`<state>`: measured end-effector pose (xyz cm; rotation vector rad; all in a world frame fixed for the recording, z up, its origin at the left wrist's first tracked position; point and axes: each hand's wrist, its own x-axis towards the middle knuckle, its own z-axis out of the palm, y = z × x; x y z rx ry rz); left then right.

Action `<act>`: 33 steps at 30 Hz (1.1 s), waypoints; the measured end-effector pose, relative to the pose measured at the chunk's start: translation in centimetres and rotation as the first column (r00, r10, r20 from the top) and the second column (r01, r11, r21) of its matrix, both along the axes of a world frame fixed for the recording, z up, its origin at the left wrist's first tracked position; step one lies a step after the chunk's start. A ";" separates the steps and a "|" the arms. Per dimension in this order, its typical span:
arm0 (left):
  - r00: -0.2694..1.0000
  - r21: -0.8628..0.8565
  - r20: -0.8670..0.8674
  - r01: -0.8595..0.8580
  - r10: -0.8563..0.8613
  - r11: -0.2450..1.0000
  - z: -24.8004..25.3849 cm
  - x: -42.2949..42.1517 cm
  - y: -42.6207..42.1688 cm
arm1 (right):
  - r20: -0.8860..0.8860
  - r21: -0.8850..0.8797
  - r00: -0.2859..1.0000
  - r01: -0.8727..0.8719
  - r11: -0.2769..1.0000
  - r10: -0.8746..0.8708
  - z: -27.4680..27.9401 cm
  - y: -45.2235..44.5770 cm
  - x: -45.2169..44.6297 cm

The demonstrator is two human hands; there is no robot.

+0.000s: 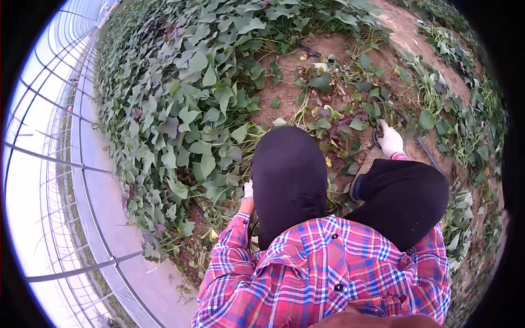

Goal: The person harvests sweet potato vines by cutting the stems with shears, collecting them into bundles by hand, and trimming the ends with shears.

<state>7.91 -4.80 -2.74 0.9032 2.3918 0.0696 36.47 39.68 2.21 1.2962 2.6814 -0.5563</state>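
My right hand [391,141], in a white glove, is low over the soil beyond my right knee. Its fingers are closed around a dark looped handle [377,136], possibly of scissors; the rest of that tool cannot be made out among the leaves. Cut-looking vines and reddish leaves [342,127] lie just left of this hand. My left hand [248,189], also gloved in white, is mostly hidden behind my left knee, beside the green vine leaves [205,158]. Its fingers do not show.
Dense heart-leaved vines [164,104] cover the ground ahead and to the left. Bare brown soil [333,48] shows ahead, with loose vines [435,98] at the right. A metal greenhouse frame [82,167] and a pale path [101,158] run along the left. My bent knees [290,169] are in front.
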 end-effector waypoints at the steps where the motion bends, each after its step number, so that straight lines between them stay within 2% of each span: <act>1: 1.000 -0.086 -0.013 0.011 -0.013 0.996 -0.1 0.6 -1.7 | 0.004 -0.041 0.999 0.039 0.998 -0.039 -0.6 0.5 0.0; 2: 0.999 -0.169 -0.021 0.030 -0.034 0.985 -0.5 1.0 -2.8 | -0.003 -0.058 0.999 0.053 0.997 -0.053 -1.5 1.5 0.6; 3: 1.000 -0.163 -0.024 0.011 -0.015 0.987 0.9 1.4 -2.7 | -0.008 -0.073 0.997 0.072 0.995 -0.073 -1.1 1.6 0.5; 4: 1.000 0.100 0.020 -0.014 0.012 0.995 2.5 1.8 -2.7 | 0.034 -0.130 0.992 0.122 0.984 -0.118 -0.4 2.1 0.8; 5: 0.997 0.357 0.068 -0.046 0.023 0.933 5.3 2.3 -1.8 | -0.022 -0.093 0.998 0.062 0.994 -0.064 -1.7 3.1 1.8; 6: 1.000 0.404 -0.012 0.009 -0.004 0.915 8.3 2.6 -0.5 | -0.074 -0.050 0.997 0.004 0.999 -0.008 -2.7 4.4 3.0; 7: 0.975 0.541 0.176 -0.210 0.135 0.815 9.1 2.7 0.5 | -0.127 -0.091 0.990 -0.073 0.993 0.061 -1.5 5.2 3.8; 8: 0.897 0.616 0.377 -0.428 0.230 0.661 10.0 2.8 1.8 | -0.057 -0.142 0.996 -0.078 0.987 0.070 0.7 5.7 3.9; 9: 0.884 0.618 0.371 -0.463 0.284 0.635 11.1 2.5 3.3 | 0.015 -0.194 0.997 -0.077 0.978 0.082 3.1 6.0 4.0; 10: 0.868 0.619 0.366 -0.497 0.337 0.608 12.4 1.9 4.9 | 0.091 -0.129 0.990 -0.096 0.987 0.108 5.3 6.0 3.9; 12: 0.936 0.654 0.307 -0.339 0.172 0.677 12.8 -0.8 7.8 | 0.082 -0.299 0.996 -0.010 0.954 0.037 11.9 4.2 3.0; 13: 0.993 0.611 0.076 -0.118 0.090 0.783 14.0 -1.7 9.6 | -0.093 -0.201 0.984 -0.168 0.965 0.152 10.9 5.8 4.5; 14: 0.988 0.509 -0.152 0.097 -0.022 0.855 14.9 -2.5 11.3 | -0.058 -0.195 0.991 -0.133 0.972 0.124 13.7 4.8 3.6; 15: 0.950 0.437 -0.304 0.201 -0.066 0.877 13.7 -3.6 12.3 | -0.022 -0.190 0.995 -0.099 0.977 0.096 17.4 3.3 2.3; 16: 0.888 0.348 -0.445 0.289 -0.114 0.892 11.5 -4.8 12.8 | -0.046 -0.260 0.999 -0.026 0.965 0.014 19.1 2.9 1.7; 17: 0.891 0.269 -0.440 0.252 -0.114 0.929 8.9 -6.0 12.8 | -0.045 -0.280 0.999 -0.020 0.960 0.008 20.1 3.0 1.1; 18: 0.889 0.103 -0.427 0.229 -0.165 0.968 8.3 -6.5 12.1 | -0.042 -0.301 0.999 -0.014 0.954 0.002 20.9 3.1 0.4; 19: 0.890 -0.069 -0.402 0.203 -0.214 0.977 7.7 -7.2 10.9 | -0.151 -0.305 0.987 -0.103 0.947 0.058 21.8 2.9 -0.2; 20: 0.888 -0.209 -0.364 0.215 -0.281 0.954 5.4 -8.5 8.6 | -0.137 -0.293 0.989 -0.088 0.952 0.049 23.1 2.1 -1.3; 21: 0.919 -0.311 -0.302 0.158 -0.255 0.937 8.2 -7.6 6.8 | -0.122 -0.283 0.992 -0.073 0.956 0.040 24.6 0.7 -2.8; 22: 0.941 -0.207 -0.298 0.100 -0.159 0.973 4.3 -8.7 3.7 | -0.138 -0.332 0.990 -0.041 0.942 -0.005 26.7 -1.3 -4.1; 23: 0.959 -0.263 -0.256 0.054 -0.124 0.963 3.6 -8.8 1.5 | -0.106 -0.325 0.994 -0.053 0.944 0.019 27.7 -2.1 -5.5; 24: 0.961 -0.218 -0.273 -0.029 -0.032 0.975 2.9 -8.4 -0.4 | -0.074 -0.318 0.996 -0.065 0.946 0.043 28.1 -2.3 -6.7; 25: 0.959 -0.184 -0.284 -0.030 -0.023 0.983 3.2 -7.6 -1.9 | -0.109 -0.411 0.990 -0.127 0.903 0.090 28.0 -2.0 -7.6; 27: 0.963 -0.078 -0.270 -0.040 0.018 0.996 2.4 -6.9 -2.8 | -0.149 -0.326 0.972 -0.223 0.919 0.183 27.1 -2.3 -9.8; 28: 0.969 -0.102 -0.242 -0.071 0.045 0.992 2.2 -6.7 -2.5 | -0.165 -0.284 0.956 -0.280 0.917 0.241 26.5 -2.5 -10.8; 30: 0.979 -0.092 -0.189 -0.089 0.071 0.992 3.2 -6.7 -2.0 | -0.126 -0.449 0.986 -0.156 0.880 0.111 28.4 -6.0 -13.7; 31: 0.986 -0.092 -0.140 -0.107 0.094 0.990 3.7 -6.7 -1.8 | -0.130 -0.445 0.984 -0.168 0.880 0.123 28.6 -7.3 -14.9; 32: 0.985 -0.089 -0.137 -0.114 0.101 0.990 4.1 -7.1 -1.8 | -0.200 -0.553 0.975 -0.197 0.810 0.100 27.0 -6.6 -15.4; 33: 0.986 -0.007 -0.073 -0.149 0.148 0.989 4.5 -7.5 -1.9 | -0.262 -0.652 0.963 -0.225 0.724 0.064 25.9 -6.7 -16.2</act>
